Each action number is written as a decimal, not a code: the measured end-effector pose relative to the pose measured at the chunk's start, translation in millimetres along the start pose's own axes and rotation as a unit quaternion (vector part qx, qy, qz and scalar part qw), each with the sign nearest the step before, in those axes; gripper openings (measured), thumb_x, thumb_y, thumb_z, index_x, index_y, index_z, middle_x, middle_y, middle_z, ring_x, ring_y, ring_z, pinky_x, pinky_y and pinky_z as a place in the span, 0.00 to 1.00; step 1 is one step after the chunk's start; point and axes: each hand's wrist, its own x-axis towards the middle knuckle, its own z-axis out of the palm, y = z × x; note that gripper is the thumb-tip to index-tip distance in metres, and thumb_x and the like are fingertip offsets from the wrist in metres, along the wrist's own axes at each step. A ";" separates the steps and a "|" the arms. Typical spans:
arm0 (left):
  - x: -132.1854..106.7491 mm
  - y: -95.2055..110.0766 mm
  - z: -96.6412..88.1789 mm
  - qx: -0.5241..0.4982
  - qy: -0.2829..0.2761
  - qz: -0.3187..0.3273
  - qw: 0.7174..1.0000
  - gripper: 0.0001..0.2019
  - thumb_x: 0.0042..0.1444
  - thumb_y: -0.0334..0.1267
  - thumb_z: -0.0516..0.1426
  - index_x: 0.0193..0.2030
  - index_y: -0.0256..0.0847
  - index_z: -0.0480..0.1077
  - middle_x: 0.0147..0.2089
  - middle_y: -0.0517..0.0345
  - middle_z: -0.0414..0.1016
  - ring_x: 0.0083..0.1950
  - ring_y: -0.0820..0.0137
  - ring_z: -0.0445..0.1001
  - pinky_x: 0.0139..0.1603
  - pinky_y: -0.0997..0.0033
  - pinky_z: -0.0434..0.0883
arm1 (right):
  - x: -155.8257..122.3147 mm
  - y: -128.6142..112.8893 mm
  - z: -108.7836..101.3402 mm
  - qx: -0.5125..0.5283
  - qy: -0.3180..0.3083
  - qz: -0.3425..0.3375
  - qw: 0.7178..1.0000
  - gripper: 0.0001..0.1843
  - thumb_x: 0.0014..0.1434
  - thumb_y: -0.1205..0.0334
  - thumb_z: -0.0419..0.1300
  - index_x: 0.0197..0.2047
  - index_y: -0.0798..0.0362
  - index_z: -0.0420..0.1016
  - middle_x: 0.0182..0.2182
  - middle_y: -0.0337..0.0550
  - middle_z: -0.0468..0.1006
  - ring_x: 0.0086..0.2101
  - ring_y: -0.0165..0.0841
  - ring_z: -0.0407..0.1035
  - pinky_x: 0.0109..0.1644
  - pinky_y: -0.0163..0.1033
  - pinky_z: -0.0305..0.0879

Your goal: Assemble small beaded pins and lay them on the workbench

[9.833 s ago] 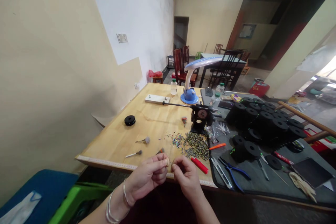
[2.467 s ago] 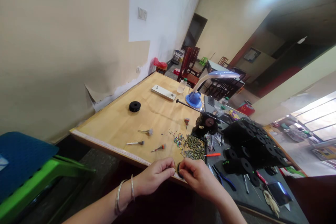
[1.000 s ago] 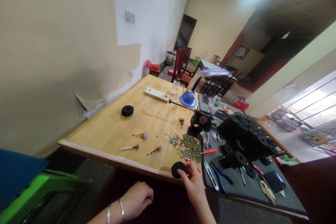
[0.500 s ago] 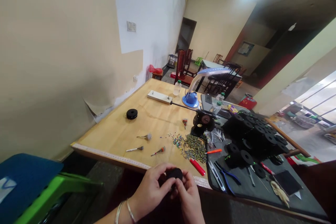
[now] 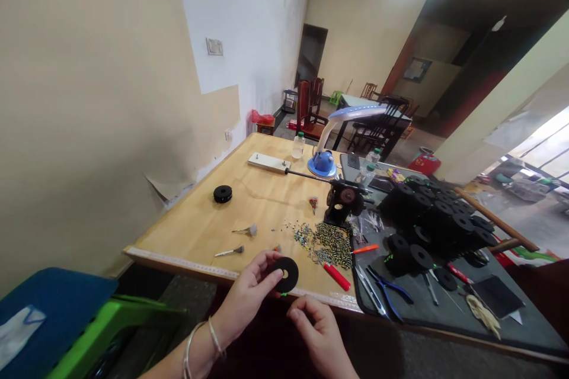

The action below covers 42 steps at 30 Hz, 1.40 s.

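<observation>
My left hand (image 5: 251,289) grips a black spool (image 5: 291,275) by its side, the round face with its centre hole turned towards me. A bit of bright green shows at the spool's lower edge. Just right of and below it, my right hand (image 5: 315,328) has thumb and fingers pinched together; whatever they hold, if anything, is too small to make out. Both hands are over the front edge of the wooden table (image 5: 186,231). Behind them lie a red tube (image 5: 336,277), a heap of yellow-and-black striped pieces (image 5: 333,243) and small brushes (image 5: 231,251).
Another black spool (image 5: 223,193) sits at the table's left. A black winding device (image 5: 342,201) and a blue lamp (image 5: 323,163) stand further back. On the grey mat (image 5: 427,314) at right are pliers (image 5: 391,285), tweezers (image 5: 371,290) and many stacked spools (image 5: 427,213).
Both hands held the spool together before. My right hand has come off it, down and right, while my left hand has raised the spool and turned its face into view.
</observation>
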 end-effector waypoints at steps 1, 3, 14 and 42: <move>1.4 -0.6 0.5 -0.034 0.015 -0.010 0.999 0.15 0.47 0.42 0.64 0.41 0.41 0.70 0.42 0.55 0.76 0.41 0.65 0.74 0.32 0.72 0.72 | -0.5 -0.2 2.1 0.006 0.004 0.001 1.000 0.18 0.58 0.48 0.58 0.26 0.53 0.72 0.23 0.37 0.68 0.28 0.33 0.61 0.35 0.36 0.58; 4.2 -2.2 0.9 -0.102 0.034 -0.035 0.994 0.15 0.46 0.41 0.66 0.38 0.41 0.69 0.41 0.57 0.75 0.40 0.67 0.74 0.33 0.72 0.73 | -1.2 -0.2 5.9 0.024 0.010 0.002 1.000 0.18 0.58 0.48 0.58 0.26 0.53 0.70 0.23 0.36 0.66 0.27 0.32 0.59 0.33 0.35 0.57; 11.9 -14.1 8.5 -0.126 0.099 -0.002 0.987 0.19 0.40 0.43 0.69 0.34 0.39 0.67 0.35 0.60 0.74 0.38 0.68 0.74 0.35 0.70 0.73 | 1.7 10.4 32.9 0.244 -0.034 0.086 0.965 0.24 0.52 0.38 0.61 0.30 0.51 0.64 0.13 0.22 0.51 0.13 0.21 0.41 0.16 0.29 0.38; 16.9 -16.0 10.7 -0.220 0.061 -0.047 0.972 0.17 0.39 0.36 0.71 0.31 0.38 0.68 0.34 0.58 0.77 0.37 0.71 0.75 0.39 0.71 0.74 | 10.1 33.5 24.3 0.253 -0.048 0.086 0.962 0.27 0.48 0.36 0.63 0.28 0.51 0.63 0.12 0.21 0.52 0.11 0.19 0.41 0.14 0.27 0.37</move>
